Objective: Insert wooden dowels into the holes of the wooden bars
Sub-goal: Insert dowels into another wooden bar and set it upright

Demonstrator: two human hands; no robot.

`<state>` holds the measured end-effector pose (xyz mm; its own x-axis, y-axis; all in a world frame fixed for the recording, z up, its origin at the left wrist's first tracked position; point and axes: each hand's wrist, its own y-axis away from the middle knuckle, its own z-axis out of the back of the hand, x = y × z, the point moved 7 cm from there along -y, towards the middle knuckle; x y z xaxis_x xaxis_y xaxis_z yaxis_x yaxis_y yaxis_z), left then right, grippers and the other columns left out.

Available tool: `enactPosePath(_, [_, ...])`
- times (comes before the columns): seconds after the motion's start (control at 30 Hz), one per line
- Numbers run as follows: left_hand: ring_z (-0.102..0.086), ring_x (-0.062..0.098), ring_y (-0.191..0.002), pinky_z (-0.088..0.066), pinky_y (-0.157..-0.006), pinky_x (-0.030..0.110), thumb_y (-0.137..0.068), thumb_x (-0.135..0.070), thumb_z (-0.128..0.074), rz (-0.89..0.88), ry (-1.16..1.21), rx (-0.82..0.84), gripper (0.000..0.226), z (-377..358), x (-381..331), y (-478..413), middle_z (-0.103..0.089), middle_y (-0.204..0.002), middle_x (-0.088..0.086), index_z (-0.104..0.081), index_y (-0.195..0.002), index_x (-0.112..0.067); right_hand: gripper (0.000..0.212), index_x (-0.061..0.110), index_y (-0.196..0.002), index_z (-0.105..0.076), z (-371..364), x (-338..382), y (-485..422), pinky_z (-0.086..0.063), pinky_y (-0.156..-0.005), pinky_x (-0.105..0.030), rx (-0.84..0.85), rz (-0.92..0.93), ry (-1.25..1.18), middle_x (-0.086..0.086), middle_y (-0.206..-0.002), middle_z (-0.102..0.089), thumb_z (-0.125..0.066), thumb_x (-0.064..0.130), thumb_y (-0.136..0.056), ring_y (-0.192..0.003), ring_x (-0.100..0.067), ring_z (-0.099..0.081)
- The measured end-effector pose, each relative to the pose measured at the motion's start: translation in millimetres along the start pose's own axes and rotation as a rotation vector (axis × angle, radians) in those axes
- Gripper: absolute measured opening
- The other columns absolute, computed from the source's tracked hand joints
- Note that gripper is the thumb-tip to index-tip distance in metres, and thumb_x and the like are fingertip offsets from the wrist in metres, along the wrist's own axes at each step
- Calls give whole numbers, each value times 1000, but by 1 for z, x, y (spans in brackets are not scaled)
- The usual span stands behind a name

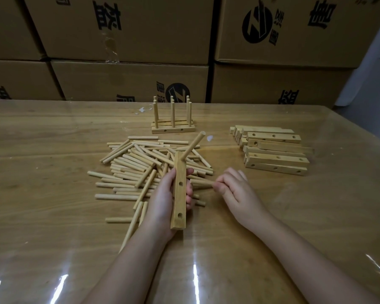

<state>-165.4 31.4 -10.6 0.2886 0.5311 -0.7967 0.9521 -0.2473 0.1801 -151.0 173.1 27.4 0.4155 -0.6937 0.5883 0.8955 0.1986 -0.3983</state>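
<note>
My left hand (165,194) gripped wooden bar (180,194) over desk (53,132), fingers curled round it. One dowel (193,145) sat in far hole, leaning right; two near holes empty. My right hand (235,189) pinched second dowel (201,184) just beside bar. Dowel pile (136,167) behind; spare bars (274,150) at right; assembled bars (173,126) farther back.

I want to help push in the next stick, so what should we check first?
1. Left hand grips the wooden bar firmly: ok.
2. Right hand pinches a dowel: ok.
3. Middle hole is empty and faces the camera: ok.
4. Dowel is lined up with that hole: not ok, it points sideways at the bar's edge.
5. Far-end dowel is pushed fully in: cannot tell.
</note>
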Motion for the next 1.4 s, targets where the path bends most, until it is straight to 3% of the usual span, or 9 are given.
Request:
enactPosePath(0.1, [-46, 10, -44, -39, -41, 20, -98, -39, -41, 0, -27, 16, 41, -2, 0, 1, -52, -59, 1, -67, -105, -9, 15, 16, -99, -63, -1, 1, 0, -33, -80, -13, 32, 23, -12, 23, -89, -49, -50, 14, -94, -92, 2, -46])
enactPosePath(0.23, [-46, 11, -45, -39, -42, 21, -98, -39, -40, -3, -49, 17, 41, -2, -1, 2, -52, -60, 2, -66, -107, -9, 25, 20, -117, -57, -12, 2, 3, -39, -80, -16, 146, 3, -57, 24, -96, -49, -41, 15, -97, -93, 5, -49])
enactPosePath(0.4, [-46, 11, -44, -38, -40, 21, -97, -40, -42, -8, -33, 17, 40, -2, -1, 2, -52, -60, 2, -68, -105, -10, 23, 26, -117, -53, -12, 6, 5, -36, -75, -7, 155, 26, -13, 30, -94, -47, -40, 30, -97, -93, 13, -47])
enactPosePath(0.57, [-46, 12, -42, -39, -39, 21, -94, -42, -46, -37, -8, -1, 38, -3, -5, 4, -51, -59, 2, -73, -84, -18, 23, 25, -109, -59, -10, 6, 7, -45, -66, -28, 144, 23, -22, 14, -81, -62, -43, 33, -96, -74, -2, -56])
enactPosePath(0.67, [-48, 11, -43, -42, -40, 21, -94, -42, -47, -44, 1, -30, 39, -3, -6, 5, -52, -57, 2, -75, -78, -20, 25, 25, -105, -61, -8, 10, 8, -44, -63, -29, 123, 39, -29, 14, -74, -60, -42, 38, -95, -68, -2, -55])
enactPosePath(0.9, [-53, 8, -49, -45, -46, 19, -93, -42, -48, -81, -54, -96, 36, -3, -8, 10, -54, -58, -2, -77, -78, -25, 25, 20, -108, -61, -8, 24, 10, -47, -65, -37, 122, 89, 47, 11, -83, -63, -43, 33, -97, -76, -9, -59])
enactPosePath(1.1, [-58, 7, -47, -46, -44, 18, -91, -44, -50, -77, -131, -96, 36, -7, -9, 14, -59, -56, -3, -76, -78, -25, 31, 19, -102, -56, -7, 35, 11, -33, -58, -21, 120, 108, 64, 20, -77, -49, -31, 37, -95, -72, -1, -47])
enactPosePath(1.2, [-60, 9, -49, -47, -43, 20, -86, -46, -54, -79, -145, -86, 33, -7, -9, 14, -63, -59, -2, -77, -79, -24, 30, 15, -104, -58, -7, 38, 12, -28, -60, -21, 100, 132, 113, 19, -83, -48, -35, 32, -96, -74, 0, -45])
enactPosePath(1.4, [-59, 9, -48, -47, -43, 19, -87, -46, -54, -96, -180, -91, 33, -7, -11, 14, -64, -60, -1, -77, -79, -24, 25, 12, -111, -60, -8, 41, 12, -45, -70, -34, 106, 141, 164, 0, -100, -65, -42, 23, -98, -90, -16, -59])
